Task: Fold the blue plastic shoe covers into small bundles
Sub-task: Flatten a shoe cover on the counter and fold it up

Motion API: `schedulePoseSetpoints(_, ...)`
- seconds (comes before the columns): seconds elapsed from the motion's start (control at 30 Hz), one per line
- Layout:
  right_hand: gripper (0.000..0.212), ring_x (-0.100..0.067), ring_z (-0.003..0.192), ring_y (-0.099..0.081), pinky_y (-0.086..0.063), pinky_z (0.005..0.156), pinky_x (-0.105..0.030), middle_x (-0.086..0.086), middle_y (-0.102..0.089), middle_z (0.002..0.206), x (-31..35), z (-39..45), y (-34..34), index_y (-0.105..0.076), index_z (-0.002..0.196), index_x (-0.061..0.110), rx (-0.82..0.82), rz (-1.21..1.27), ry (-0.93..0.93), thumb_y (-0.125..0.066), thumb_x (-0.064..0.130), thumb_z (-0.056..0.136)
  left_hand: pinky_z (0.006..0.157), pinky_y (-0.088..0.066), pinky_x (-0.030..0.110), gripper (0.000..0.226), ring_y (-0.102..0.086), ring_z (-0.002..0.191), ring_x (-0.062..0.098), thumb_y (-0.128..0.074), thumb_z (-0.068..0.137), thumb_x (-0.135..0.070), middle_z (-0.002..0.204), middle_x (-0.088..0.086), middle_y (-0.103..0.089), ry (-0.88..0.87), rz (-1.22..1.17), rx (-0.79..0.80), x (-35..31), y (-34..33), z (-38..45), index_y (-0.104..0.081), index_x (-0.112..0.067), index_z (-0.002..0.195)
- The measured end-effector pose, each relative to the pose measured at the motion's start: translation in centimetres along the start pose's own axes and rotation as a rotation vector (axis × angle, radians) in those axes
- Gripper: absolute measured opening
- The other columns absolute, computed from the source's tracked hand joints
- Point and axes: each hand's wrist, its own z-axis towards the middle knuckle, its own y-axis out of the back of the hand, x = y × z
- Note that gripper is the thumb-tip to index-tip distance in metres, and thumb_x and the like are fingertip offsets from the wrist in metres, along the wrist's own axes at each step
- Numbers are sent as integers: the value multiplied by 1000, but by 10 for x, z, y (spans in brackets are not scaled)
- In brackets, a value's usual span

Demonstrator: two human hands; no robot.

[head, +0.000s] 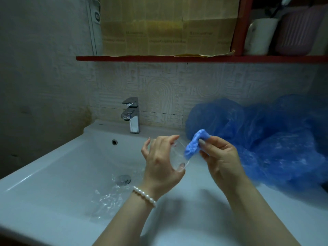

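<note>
Left hand point(160, 157) pinches a clear elastic band point(179, 153), stretching it over the sink point(53, 166); right hand point(220, 153) clamps the blue bundle point(192, 145), loose shoe covers point(266, 139) piled far right. Best keep the band taut and wrap tightly.

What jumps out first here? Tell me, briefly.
A small blue bundle pinched in the right hand above the white sink, with the left hand stretching a clear band beside it. A big heap of blue shoe covers fills the counter at right.
</note>
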Motion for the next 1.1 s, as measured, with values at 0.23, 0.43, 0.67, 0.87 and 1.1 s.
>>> schedulePoseSetpoints(0.23, 17, -9, 65, -68, -53, 61, -18, 0, -71, 67, -13, -6, -13, -70, 73, 14, -56, -573, 67, -79, 0, 68, 92, -33, 43, 55, -50, 101, 12, -56, 65, -28, 101, -1, -62, -131, 119, -74, 2, -5, 0, -47, -21, 119)
schedulePoseSetpoints(0.43, 35, 0, 48, -58, -44, 50, -15, 7, -64, 50, -33, -8, -24, -65, 55, 19, -65, -589, 19, -64, -12, 72, 101, -26, 40, 56, -54, 109, 11, -58, 62, -16, 111, -5, -62, -217, 70, -29, -7, -13, -10, -50, -20, 117)
schedulePoseSetpoints(0.67, 23, -11, 57, -48, -39, 51, -20, -4, -57, 57, -42, 2, -17, -59, 58, 4, -360, -336, 20, -68, -8, 75, 111, -17, 46, 71, -36, 136, 23, -61, 60, -26, 139, 1, -47, -244, 8, 29, -25, -10, -23, -45, -16, 128)
schedulePoseSetpoints(0.87, 12, -15, 67, -62, -49, 62, -16, 1, -68, 64, -41, 5, -16, -67, 66, 5, -360, -168, -52, -79, 2, 68, 64, -41, 25, 46, -50, 71, 18, -68, 64, -57, 75, 0, -58, 970, -797, -146, -14, -7, -13, -54, -15, 78)
schedulePoseSetpoints(1.1, 36, -7, 48, -49, -42, 50, -21, 7, -57, 48, -58, -2, -24, -54, 46, 17, -330, -459, 17, -79, 2, 68, 79, -57, 29, 40, -68, 84, 20, -64, 72, -18, 95, 13, -71, 1022, -1328, 5, -12, -10, -12, -63, 1, 107)
